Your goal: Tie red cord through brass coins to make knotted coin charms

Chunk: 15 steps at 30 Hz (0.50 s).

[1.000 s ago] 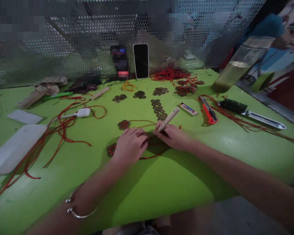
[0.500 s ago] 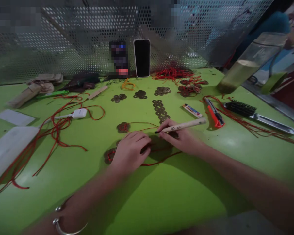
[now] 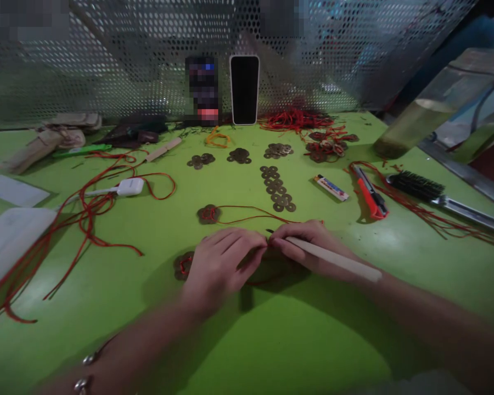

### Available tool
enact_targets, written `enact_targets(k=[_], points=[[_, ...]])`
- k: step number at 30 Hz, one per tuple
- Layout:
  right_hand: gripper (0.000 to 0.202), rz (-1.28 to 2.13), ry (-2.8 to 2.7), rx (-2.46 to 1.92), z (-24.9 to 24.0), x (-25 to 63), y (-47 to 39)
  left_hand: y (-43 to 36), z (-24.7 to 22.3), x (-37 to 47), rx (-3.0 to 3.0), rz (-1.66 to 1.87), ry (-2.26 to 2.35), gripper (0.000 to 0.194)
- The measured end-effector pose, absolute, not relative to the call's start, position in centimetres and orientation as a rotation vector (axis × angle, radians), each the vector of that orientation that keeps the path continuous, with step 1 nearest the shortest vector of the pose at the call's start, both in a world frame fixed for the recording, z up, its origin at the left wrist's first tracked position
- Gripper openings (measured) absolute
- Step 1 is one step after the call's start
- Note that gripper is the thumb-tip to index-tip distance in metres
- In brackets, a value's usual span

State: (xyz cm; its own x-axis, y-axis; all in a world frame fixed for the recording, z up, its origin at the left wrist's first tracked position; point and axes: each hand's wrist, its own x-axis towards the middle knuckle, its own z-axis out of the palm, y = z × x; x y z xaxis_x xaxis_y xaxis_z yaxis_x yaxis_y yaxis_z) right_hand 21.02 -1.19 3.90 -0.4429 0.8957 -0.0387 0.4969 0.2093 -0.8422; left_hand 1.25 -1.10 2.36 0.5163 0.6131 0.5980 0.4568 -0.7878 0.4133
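Note:
My right hand [image 3: 308, 247] is closed round a wooden-handled tool [image 3: 333, 258] with a thin dark tip; its handle points back over the wrist. My left hand [image 3: 222, 263] pinches a thin red cord, mostly hidden, and its fingertips meet those of the right hand. A stretch of red cord [image 3: 263, 282] runs beneath both hands. Partly under the left hand lies a cluster of round coins [image 3: 183, 267] laced with red cord. Behind it rests another laced coin flower [image 3: 208, 214], with its two cord ends trailing right towards the right hand.
Loose coins lie in a double row [image 3: 276, 189] and in small piles [image 3: 279, 151] further back. At right are a lighter [image 3: 331, 187], an orange cutter [image 3: 370, 192], a brush [image 3: 448, 200] and a tilted bottle [image 3: 415, 126]. Red cords [image 3: 90, 219] and a white charger [image 3: 130, 187] lie left.
My right hand has drawn nearer me and turned the tool, so its handle now lies back along the wrist. The left hand's fingertips have closed up against the right hand's.

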Motion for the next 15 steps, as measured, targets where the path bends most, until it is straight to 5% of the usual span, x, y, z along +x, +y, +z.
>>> enact_targets(k=[15], points=[[0.010,1.167,-1.892,-1.290,2.5,21.5,-0.7,-0.6,1.9,1.3,2.142,0.730,1.077,0.007]])
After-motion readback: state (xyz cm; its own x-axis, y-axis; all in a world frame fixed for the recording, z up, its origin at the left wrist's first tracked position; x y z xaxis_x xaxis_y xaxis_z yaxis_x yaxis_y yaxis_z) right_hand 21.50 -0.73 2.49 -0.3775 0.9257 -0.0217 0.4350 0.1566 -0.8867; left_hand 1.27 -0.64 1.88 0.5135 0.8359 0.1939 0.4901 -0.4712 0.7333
